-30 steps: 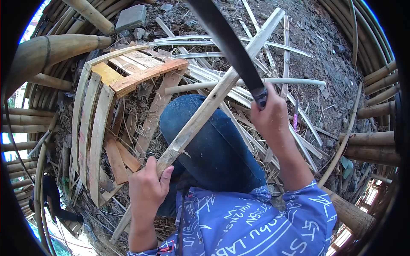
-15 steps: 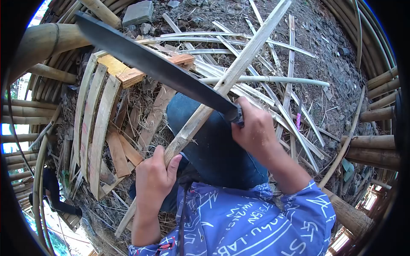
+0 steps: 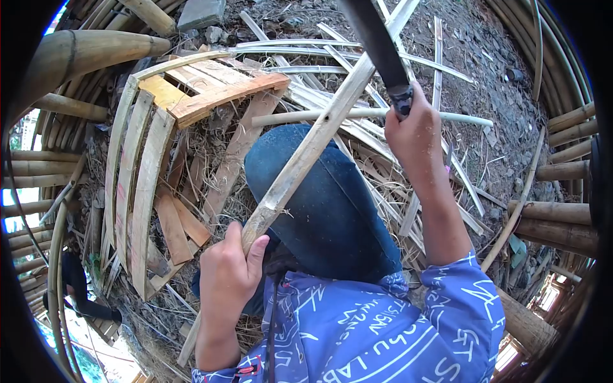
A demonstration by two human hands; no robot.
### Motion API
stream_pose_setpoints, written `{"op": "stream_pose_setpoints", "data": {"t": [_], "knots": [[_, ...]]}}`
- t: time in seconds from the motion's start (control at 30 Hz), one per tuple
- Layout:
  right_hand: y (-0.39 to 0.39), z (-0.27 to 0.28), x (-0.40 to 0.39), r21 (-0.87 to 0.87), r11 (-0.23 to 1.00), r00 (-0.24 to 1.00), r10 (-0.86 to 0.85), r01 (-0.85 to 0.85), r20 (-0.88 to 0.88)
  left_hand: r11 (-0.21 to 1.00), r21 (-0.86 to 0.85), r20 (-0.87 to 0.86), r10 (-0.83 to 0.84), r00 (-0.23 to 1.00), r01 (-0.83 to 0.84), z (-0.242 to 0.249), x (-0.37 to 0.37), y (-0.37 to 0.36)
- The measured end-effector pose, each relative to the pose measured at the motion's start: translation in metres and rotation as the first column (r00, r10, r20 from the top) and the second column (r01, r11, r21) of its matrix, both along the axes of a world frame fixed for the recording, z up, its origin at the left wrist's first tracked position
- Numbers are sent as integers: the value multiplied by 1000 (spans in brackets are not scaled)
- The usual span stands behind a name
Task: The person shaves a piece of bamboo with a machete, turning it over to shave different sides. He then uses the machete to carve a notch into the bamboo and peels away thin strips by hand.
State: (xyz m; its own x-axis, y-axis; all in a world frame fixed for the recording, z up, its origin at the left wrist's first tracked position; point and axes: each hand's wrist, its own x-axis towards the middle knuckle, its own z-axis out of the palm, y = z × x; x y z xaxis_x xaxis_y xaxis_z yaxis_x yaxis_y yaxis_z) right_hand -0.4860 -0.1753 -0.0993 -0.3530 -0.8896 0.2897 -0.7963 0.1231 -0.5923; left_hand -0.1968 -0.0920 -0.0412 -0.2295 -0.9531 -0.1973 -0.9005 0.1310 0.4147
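Observation:
A long pale wooden strip [image 3: 298, 163] runs diagonally from the lower left to the top, passing over my bent knee in dark jeans. My left hand [image 3: 231, 267] is closed round its lower part. My right hand [image 3: 415, 127] grips the dark handle of a large machete [image 3: 377, 39], whose blade points up and to the left, its tip cut off by the top edge of the view. The blade lies over or beside the strip's upper part; whether they touch I cannot tell.
A wooden slatted frame [image 3: 148, 185] stands at the left. Split bamboo strips [image 3: 447, 119] and shavings lie across the stony ground. Thick bamboo poles [image 3: 96, 54] border both sides. A grey block [image 3: 201, 14] lies at the top. Another person [image 3: 76, 287] shows at the lower left.
My right hand has moved up and to the right, swinging the machete from across the strip's middle to near its upper end. My left hand keeps its hold, almost unmoved.

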Motion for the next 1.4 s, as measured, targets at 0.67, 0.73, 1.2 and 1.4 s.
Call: {"op": "stream_pose_setpoints", "data": {"t": [0.67,0.73,1.2,1.4], "knots": [[-1,14,6,63,987,983,151,-145,-102,1000,-8,-69,24,997,-25,-11,8,4],[-19,14,-12,52,997,990,62,-56,-126,1000,-1,-65,26,998,-27,-8,8,3],[37,4,59,86,931,920,332,-355,208,999,-5,11,48,999,-48,-3,0,-3],[32,11,49,46,894,893,442,-446,81,998,-50,-66,38,997,-41,-16,12,3]]}}
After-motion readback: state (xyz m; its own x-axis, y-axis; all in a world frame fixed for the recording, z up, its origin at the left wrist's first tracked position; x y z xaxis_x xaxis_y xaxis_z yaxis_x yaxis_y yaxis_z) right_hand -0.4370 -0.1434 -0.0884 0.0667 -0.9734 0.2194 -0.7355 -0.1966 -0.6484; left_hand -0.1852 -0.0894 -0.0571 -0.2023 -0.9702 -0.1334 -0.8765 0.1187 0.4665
